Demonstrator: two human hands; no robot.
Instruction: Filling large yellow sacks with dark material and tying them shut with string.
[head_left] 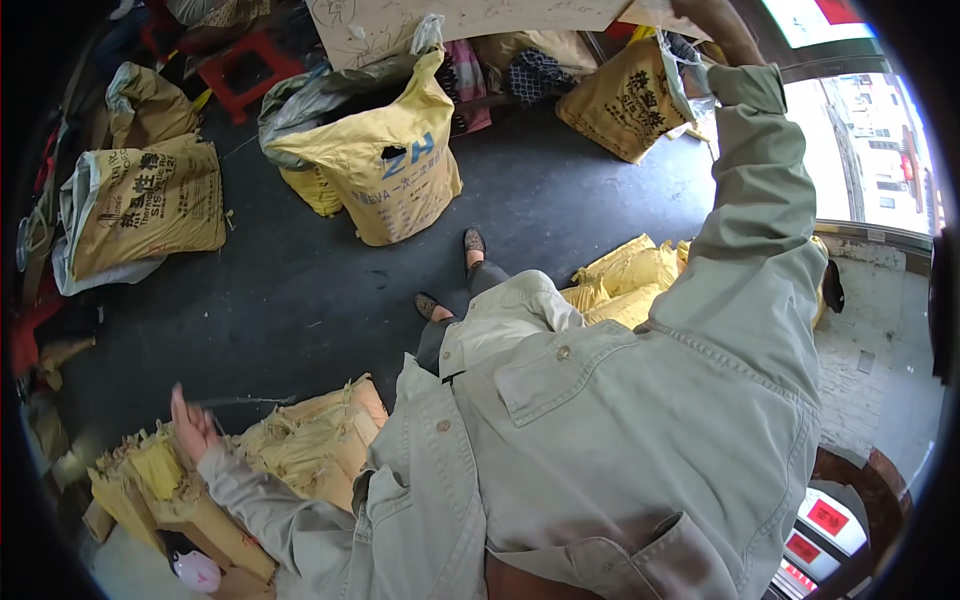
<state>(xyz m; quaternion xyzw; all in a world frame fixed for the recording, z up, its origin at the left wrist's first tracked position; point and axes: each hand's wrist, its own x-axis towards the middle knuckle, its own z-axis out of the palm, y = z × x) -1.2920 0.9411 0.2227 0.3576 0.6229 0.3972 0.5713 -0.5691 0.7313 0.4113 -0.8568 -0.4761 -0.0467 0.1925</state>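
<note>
My left hand is held out over torn yellow-brown paper sacks at the lower left. One finger points up and the others are slightly bent and blurred, with nothing seen in them. My right arm stretches to the top right, where my right hand meets the edge of a pale board with scribbles on it. Its fingers are cut off by the picture's upper edge. Just below that hand stands a brown woven sack with dark print.
A large open yellow woven bag stands on the dark floor ahead of my feet. Another printed sack is at the left, near a red plastic stool. Yellow sacks lie by my right side, below the bright window.
</note>
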